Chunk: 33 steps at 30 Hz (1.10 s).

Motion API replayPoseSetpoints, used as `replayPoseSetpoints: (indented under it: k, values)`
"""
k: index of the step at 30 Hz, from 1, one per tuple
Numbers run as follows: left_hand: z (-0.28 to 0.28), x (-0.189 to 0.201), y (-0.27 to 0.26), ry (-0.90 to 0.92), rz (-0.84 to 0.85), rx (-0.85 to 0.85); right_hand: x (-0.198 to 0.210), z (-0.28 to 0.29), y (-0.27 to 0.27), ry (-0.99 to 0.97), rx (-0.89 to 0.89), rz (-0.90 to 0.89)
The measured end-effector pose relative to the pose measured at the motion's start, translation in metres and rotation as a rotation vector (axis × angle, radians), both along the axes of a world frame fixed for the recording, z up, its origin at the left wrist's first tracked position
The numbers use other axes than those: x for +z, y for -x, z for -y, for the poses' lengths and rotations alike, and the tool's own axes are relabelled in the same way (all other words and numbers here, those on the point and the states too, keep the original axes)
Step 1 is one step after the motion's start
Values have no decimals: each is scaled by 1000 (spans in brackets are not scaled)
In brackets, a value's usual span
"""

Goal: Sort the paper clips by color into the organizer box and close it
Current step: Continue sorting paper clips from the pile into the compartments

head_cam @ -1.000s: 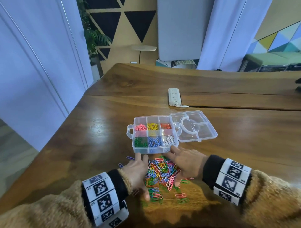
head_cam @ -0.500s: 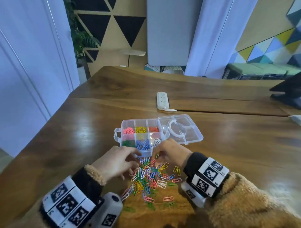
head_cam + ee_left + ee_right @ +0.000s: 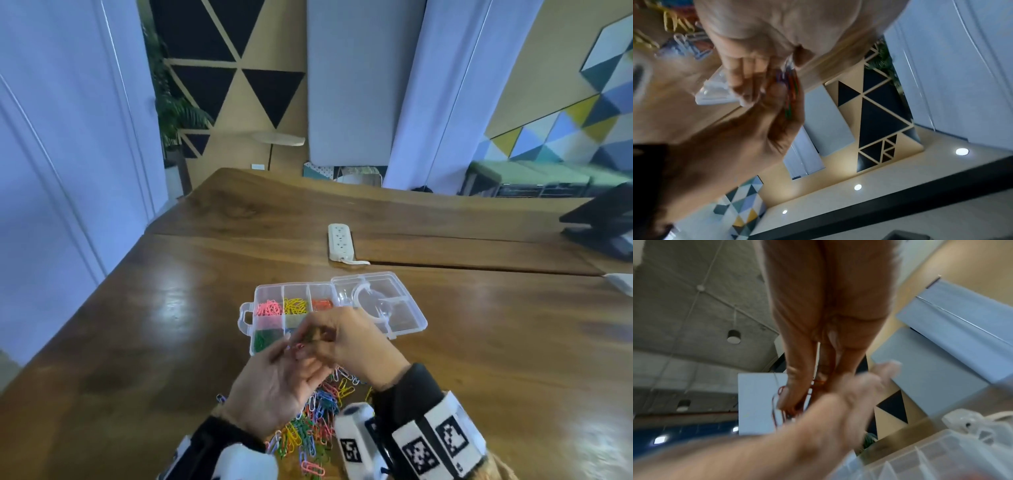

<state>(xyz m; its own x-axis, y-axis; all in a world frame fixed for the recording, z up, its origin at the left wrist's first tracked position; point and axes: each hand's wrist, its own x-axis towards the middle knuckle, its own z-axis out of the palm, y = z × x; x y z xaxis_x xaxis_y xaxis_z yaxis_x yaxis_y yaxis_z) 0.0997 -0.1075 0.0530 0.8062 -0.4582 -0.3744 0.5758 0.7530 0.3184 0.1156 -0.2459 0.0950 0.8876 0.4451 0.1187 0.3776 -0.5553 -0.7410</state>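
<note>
organizer box sits open on the counter, lid folded flat to its right. left to right in the box: back row holds pink, yellow, orange-red clips; front row shows green at left, the rest hidden behind the hands

left hand raised just in front of the box, palm up, fingers curled round a small bunch of mixed clips; left wrist view shows red, green and blue wire pressed between thumb and fingers

right hand meets it over the box's near edge, fingertips pinched on a reddish clip at the left fingertips; right wrist view is blurred but shows red wire looped about the thumb tip

loose pile of unsorted clips lies on the counter in front of the box, below both hands. power strip well behind the box

judgement: mid-sort, much of the pile left, lid not yet closed

risks:
- clips look hooked together, so pulling one may drag others out and drop them into the wrong compartment
- a loose pinch above the open box could let a clip fall in at random
- a wrist brushing the box's near edge could shift it or spill sorted clips
</note>
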Motion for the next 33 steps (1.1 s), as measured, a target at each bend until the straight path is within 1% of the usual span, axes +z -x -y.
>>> replayPoseSetpoints:
  k: [2,3,7,11,14,16,19,21,22,24,25,27,28,29,31,32,33]
  values:
    - [5,3,-3,51,-13,37,-4,-2,2,95,29,50]
    - [6,3,-4,53,-22,45,-7,-1,3,106,38,51]
    - [6,-1,-5,22,-3,9,-11,8,9,-17,8,15]
    - [4,-5,-5,90,-17,-13,-16,12,11,-89,-59,88]
    - [3,-3,-3,90,2,-32,-22,14,13,-158,-64,135]
    - [4,0,-1,105,3,-44,-26,17,13,-156,-55,213]
    - [5,3,-1,184,-2,-39,-31,23,11,-124,-55,370]
    - [7,5,-2,186,-13,-26,-30,25,12,-123,-57,454]
    - [8,3,-4,182,-27,-25,-28,26,14,-128,-56,466]
    - [11,5,-3,196,-38,-41,-26,26,16,-123,-46,423]
    - [12,5,-4,167,-32,-47,-26,26,17,-97,-40,405]
    - [12,5,-2,110,48,-43,-28,25,18,-41,-25,411]
    - [11,3,1,63,81,0,-29,24,19,-29,-18,418]
    - [9,4,3,41,62,-1,-30,24,20,-28,-16,428]
    - [10,-1,0,-7,-52,-27,-32,24,20,-43,-24,450]
    - [10,-2,0,-4,-56,-40,-33,24,20,-57,-34,453]
    - [10,-1,1,72,-48,-40,-33,25,20,-84,-43,444]
